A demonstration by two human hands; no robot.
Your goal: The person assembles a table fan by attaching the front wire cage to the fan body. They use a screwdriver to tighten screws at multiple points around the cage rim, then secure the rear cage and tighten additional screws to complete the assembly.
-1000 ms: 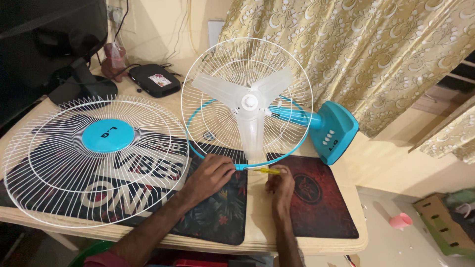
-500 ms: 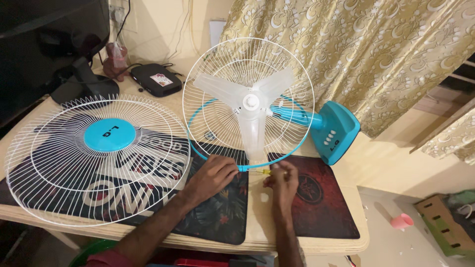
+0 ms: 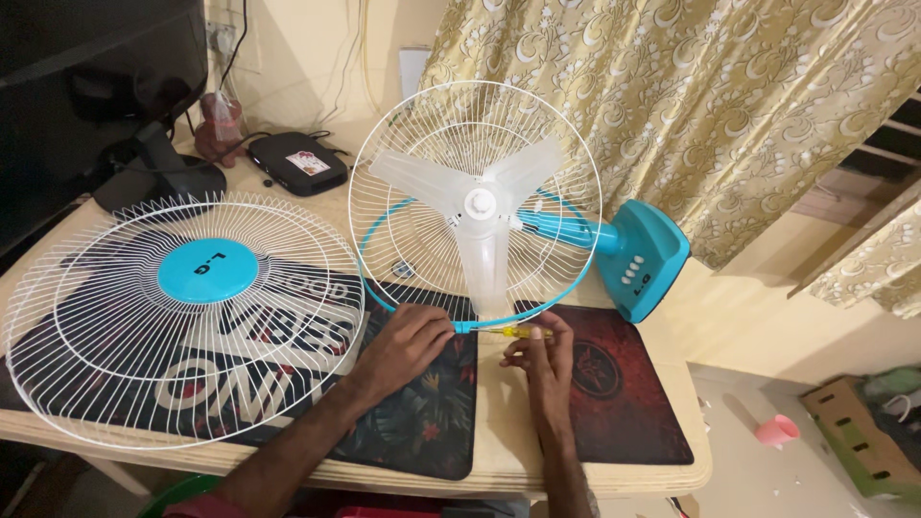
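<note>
A blue table fan (image 3: 641, 257) lies on its side on the table, its rear white wire guard (image 3: 403, 144) and translucent white blades (image 3: 480, 206) facing me. A blue ring (image 3: 384, 297) runs round the guard's rim. My left hand (image 3: 398, 347) pinches the bottom of that ring. My right hand (image 3: 545, 357) holds a yellow-handled screwdriver (image 3: 518, 332) pointed at the same spot on the ring. The detached front guard (image 3: 182, 312), white wire with a blue centre cap, lies flat at the left.
Dark printed mats (image 3: 628, 393) cover the wooden table (image 3: 499, 422). A monitor stand (image 3: 158, 177) and a small black box (image 3: 297, 161) sit at the back left. Patterned curtains (image 3: 691, 96) hang behind. A pink cup (image 3: 775, 431) and a cardboard box (image 3: 859, 432) are on the floor at right.
My right hand has shifted slightly with the screwdriver at the ring's bottom clamp. My left hand stays on the ring. The fan has not moved.
</note>
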